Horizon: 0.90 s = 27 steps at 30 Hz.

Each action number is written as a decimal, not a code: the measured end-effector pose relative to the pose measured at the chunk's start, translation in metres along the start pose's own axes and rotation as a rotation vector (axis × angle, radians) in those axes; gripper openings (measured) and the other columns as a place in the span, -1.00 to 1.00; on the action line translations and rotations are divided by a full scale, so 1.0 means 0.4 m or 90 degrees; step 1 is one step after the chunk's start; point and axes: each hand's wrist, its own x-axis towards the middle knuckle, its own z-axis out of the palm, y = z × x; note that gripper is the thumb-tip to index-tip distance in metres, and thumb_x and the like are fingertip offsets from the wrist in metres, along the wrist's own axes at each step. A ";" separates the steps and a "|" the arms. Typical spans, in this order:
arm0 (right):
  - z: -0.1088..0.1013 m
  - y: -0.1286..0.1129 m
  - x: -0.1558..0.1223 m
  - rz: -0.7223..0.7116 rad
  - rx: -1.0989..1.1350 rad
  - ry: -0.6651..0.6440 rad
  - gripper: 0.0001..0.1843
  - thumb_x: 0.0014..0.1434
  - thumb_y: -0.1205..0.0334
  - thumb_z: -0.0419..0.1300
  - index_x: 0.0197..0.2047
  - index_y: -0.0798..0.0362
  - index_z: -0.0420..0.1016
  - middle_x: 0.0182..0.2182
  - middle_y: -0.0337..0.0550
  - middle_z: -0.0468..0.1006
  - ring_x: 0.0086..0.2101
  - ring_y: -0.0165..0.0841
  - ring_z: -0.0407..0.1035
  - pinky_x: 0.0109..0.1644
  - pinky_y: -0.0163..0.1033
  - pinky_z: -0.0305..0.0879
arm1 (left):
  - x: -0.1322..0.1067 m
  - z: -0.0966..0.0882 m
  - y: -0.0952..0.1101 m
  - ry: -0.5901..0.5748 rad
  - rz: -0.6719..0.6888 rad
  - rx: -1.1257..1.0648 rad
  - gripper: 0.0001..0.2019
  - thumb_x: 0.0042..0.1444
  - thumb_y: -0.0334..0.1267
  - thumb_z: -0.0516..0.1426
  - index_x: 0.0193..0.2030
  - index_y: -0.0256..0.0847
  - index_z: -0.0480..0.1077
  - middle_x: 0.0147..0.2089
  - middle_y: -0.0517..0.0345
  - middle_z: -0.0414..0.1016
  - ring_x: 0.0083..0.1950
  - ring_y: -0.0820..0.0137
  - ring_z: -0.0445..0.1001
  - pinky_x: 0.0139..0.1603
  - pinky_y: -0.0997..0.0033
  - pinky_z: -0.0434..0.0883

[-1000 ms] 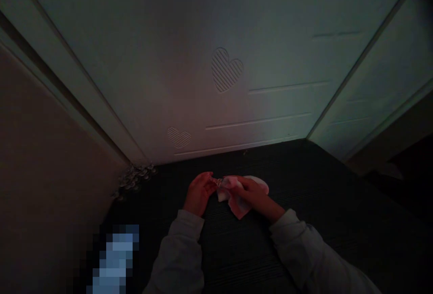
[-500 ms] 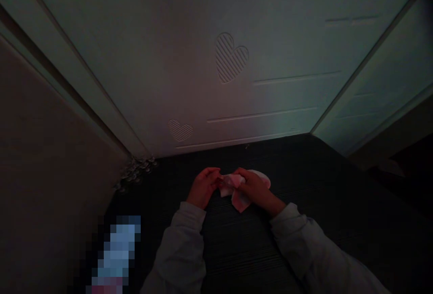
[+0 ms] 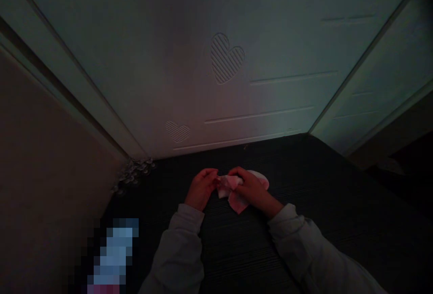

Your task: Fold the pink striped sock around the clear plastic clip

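**2 hands closed on a small pink-and-white piece, low in the middle of the frame**

Very dim light throughout. Just below the centre of the frame: the left hand [image 3: 200,189] and the right hand [image 3: 252,189], close together, both gripping a small pink-and-white piece [image 3: 233,197] of soft, crumpled material, cloth or paper, impossible to tell which.

Left hand: fingers curled in, tips pinched on the left end of the piece. Right hand: fingers bent and closed over the top of it, covering much of it, with 1 pointed corner hanging out below, toward the lower edge of the frame. Just behind the right hand, a pale rounded shape [image 3: 263,177], partly hidden, touching or nearly touching the knuckles.

Under everything, a dark ribbed surface [image 3: 321,195], filling the lower middle and lower right. Grey sleeves [image 3: 176,253] running in from the bottom edge up to both wrists.

Across the upper half, a white panel [image 3: 152,50] stamped with 2 striped hearts: a large heart [image 3: 226,58] above centre, a small heart [image 3: 177,131] lower and to the left. At the panel's foot, left of the hands and well apart from them, a cluster of small pale bits [image 3: 132,176], too dim to identify. Far left, a beige wall [image 3: 40,172].
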 end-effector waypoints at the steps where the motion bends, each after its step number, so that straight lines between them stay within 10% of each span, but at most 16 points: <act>1: 0.000 0.001 0.000 -0.003 0.009 0.003 -0.71 -0.14 0.46 0.06 -0.28 0.05 0.33 -0.36 -0.23 0.42 -0.33 -0.36 0.29 -0.28 -0.29 0.18 | 0.000 0.001 0.000 0.002 0.001 0.001 -0.74 -0.24 -0.25 0.27 -0.39 -0.31 0.37 -0.53 0.19 0.43 -0.47 0.48 0.38 -0.40 0.46 0.30; 27: 0.011 0.006 -0.012 -0.002 -0.058 0.038 -0.84 0.00 0.20 0.07 -0.32 0.05 0.34 -0.51 -0.29 0.40 -0.48 -0.39 0.27 -0.44 -0.34 0.09 | -0.005 -0.003 -0.012 0.014 0.038 -0.012 -0.72 -0.25 -0.21 0.27 -0.40 -0.31 0.35 -0.53 0.18 0.42 -0.48 0.48 0.38 -0.40 0.43 0.29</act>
